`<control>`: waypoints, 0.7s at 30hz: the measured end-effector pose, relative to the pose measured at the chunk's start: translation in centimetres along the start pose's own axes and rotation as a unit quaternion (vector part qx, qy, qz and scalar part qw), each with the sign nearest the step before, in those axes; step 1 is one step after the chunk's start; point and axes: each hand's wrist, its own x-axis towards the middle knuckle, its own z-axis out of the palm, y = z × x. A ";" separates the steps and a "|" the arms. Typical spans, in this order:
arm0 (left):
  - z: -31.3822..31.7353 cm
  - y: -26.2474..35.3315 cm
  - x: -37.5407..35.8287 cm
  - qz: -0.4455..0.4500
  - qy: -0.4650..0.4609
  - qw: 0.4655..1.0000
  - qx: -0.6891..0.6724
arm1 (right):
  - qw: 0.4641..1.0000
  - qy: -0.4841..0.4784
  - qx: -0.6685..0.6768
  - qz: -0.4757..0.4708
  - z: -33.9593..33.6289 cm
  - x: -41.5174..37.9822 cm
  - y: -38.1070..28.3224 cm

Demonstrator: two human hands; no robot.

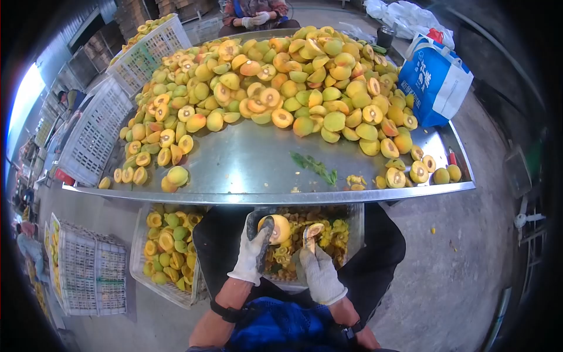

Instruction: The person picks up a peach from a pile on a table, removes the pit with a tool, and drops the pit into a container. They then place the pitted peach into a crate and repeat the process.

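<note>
My left hand (pixel 251 249), in a white glove with dark fingers, is closed around a yellow peach half (pixel 281 229) just below the table edge. To its right, my gloved right hand (pixel 320 276) grips a small pitting knife (pixel 310 242) by its light handle. A cut piece of peach with brown in its middle (pixel 316 229) sits at the knife's blade, apart from the peach half. Beneath both hands, between my knees, a crate (pixel 355 226) holds pits and yellow peach scraps (pixel 334 237).
Halved peaches (pixel 258 97) are heaped on the metal table (pixel 246 158), with green leaves (pixel 315 166) near its front. A crate of peach halves (pixel 138 252) stands left of my knee. More crates (pixel 91 138) line the left. A blue-white bag (pixel 431 82) stands right; a person (pixel 255 14) sits opposite.
</note>
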 end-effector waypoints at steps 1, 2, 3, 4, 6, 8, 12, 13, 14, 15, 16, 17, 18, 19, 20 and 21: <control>0.1 0.0 -0.1 0.000 0.007 1.000 -0.009 | 0.998 -0.003 -0.058 -0.008 0.2 0.3 -0.4; 0.1 0.0 -0.3 0.000 0.014 1.000 -0.020 | 0.993 -0.006 -0.117 -0.016 0.3 0.3 -0.4; 0.2 -1.1 -1.5 -0.018 0.022 0.999 -0.026 | 0.997 0.011 -0.066 0.038 -0.3 -0.4 1.2; -0.1 -1.6 -1.3 -0.020 0.023 0.999 -0.025 | 0.997 0.028 -0.008 0.073 -0.7 0.7 3.5; 0.0 -1.4 -1.0 0.013 0.035 0.999 0.016 | 0.994 0.067 0.033 0.075 -0.6 1.5 4.0; 0.2 0.2 -1.0 -0.045 0.044 0.994 -0.088 | 0.997 0.048 0.018 0.060 -0.2 0.5 2.3; -1.3 -1.8 0.0 -0.166 0.042 0.932 -0.319 | 0.999 0.040 0.002 0.035 -0.4 -0.2 1.9; -1.6 -2.3 0.0 -0.164 0.048 0.937 -0.304 | 0.999 0.034 0.013 0.038 -0.3 -0.2 1.9; -1.8 -2.8 -0.1 -0.162 0.054 0.942 -0.289 | 0.999 0.031 0.011 0.025 -0.2 -0.1 2.0; -1.7 -2.9 -0.3 -0.160 0.059 0.946 -0.274 | 0.999 0.029 0.009 0.012 0.0 -0.1 2.1; -1.7 -2.9 -0.3 -0.155 0.066 0.948 -0.271 | 1.000 0.026 0.008 0.000 0.2 -0.1 2.2; -1.7 -2.9 -0.3 -0.148 0.071 0.949 -0.268 | 1.000 0.019 -0.004 0.005 0.4 -0.2 2.0; -1.6 -2.7 -0.3 -0.142 0.077 0.951 -0.264 | 1.000 0.012 -0.014 0.010 0.6 -0.3 1.5; -1.4 -2.4 -0.4 -0.132 0.072 0.958 -0.246 | 1.000 0.005 -0.025 0.015 0.7 -0.4 1.3; -1.2 -2.0 -0.6 -0.122 0.067 0.964 -0.227 | 0.998 0.005 -0.056 -0.007 0.9 -0.3 1.4; -1.0 -1.7 -0.7 -0.112 0.062 0.970 -0.209 | 0.996 0.005 -0.086 -0.029 1.0 -0.1 1.8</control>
